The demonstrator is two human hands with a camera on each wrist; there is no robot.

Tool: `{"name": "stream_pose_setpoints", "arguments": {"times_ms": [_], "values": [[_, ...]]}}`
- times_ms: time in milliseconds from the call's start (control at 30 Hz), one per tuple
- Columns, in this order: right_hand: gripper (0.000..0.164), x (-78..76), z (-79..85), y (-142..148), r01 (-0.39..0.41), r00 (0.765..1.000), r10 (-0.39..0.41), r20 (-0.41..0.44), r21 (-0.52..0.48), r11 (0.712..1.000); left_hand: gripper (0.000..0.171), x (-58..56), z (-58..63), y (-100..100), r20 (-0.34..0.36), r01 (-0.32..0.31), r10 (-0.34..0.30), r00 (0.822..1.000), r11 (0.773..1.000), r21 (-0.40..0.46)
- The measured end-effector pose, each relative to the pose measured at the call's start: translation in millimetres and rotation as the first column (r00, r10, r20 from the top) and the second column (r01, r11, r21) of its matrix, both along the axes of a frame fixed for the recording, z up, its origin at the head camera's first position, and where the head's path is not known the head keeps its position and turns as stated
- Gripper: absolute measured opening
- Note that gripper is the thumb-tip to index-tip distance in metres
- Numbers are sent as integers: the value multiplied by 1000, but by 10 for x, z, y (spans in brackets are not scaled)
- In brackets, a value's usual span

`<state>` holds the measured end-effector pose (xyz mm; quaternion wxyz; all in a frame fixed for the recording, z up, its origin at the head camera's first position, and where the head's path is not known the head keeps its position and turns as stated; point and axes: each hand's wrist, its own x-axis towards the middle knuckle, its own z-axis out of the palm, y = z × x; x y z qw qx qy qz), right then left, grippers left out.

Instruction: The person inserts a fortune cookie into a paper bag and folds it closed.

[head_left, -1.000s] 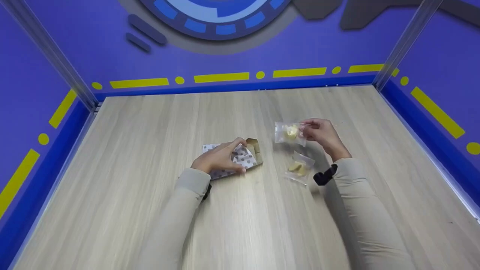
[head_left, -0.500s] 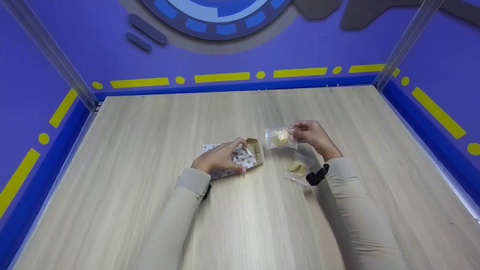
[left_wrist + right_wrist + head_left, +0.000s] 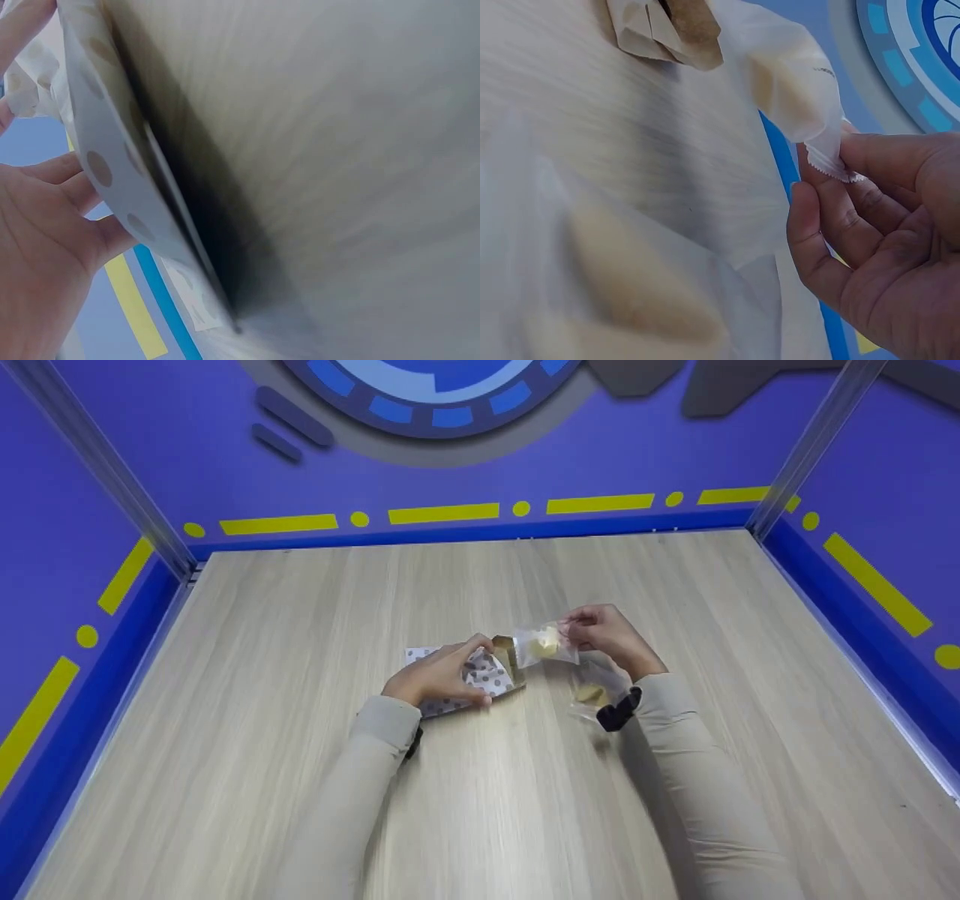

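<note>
A white paper bag (image 3: 491,676) with grey dots lies on its side, its brown-lined mouth facing right. My left hand (image 3: 435,675) grips it from above, fingers on the far side and thumb on the near side. In the left wrist view the dotted bag (image 3: 112,161) bulges beside my fingers. My right hand (image 3: 613,639) pinches the right end of a clear packet (image 3: 544,645) with pale yellow pieces inside. The packet's free end overlaps the bag's mouth in the head view. The right wrist view shows thumb and fingers on the packet's (image 3: 787,86) crimped edge.
A second clear packet (image 3: 590,691) with yellowish pieces lies on the wooden table (image 3: 300,622), partly behind the black right wrist camera (image 3: 619,711). Blue-purple panels (image 3: 450,484) with yellow marks enclose the table at the back and sides.
My right hand has moved left and slightly nearer, carrying the packet from beyond the second packet to the bag's mouth. My left hand and the bag have stayed in place.
</note>
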<state>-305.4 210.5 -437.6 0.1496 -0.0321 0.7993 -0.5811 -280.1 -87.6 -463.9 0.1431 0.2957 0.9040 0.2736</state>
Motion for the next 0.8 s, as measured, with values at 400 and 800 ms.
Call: {"name": "stream_pose_setpoints", "arguments": {"times_ms": [400, 800], "values": [[29, -17, -47, -151, -43, 999, 46, -29, 97, 994, 75, 7, -3, 0, 4, -4, 4, 1000, 1000, 7], [28, -15, -87, -316, -73, 997, 76, -17, 141, 987, 79, 13, 7, 12, 12, -15, 15, 1000, 1000, -21]]}}
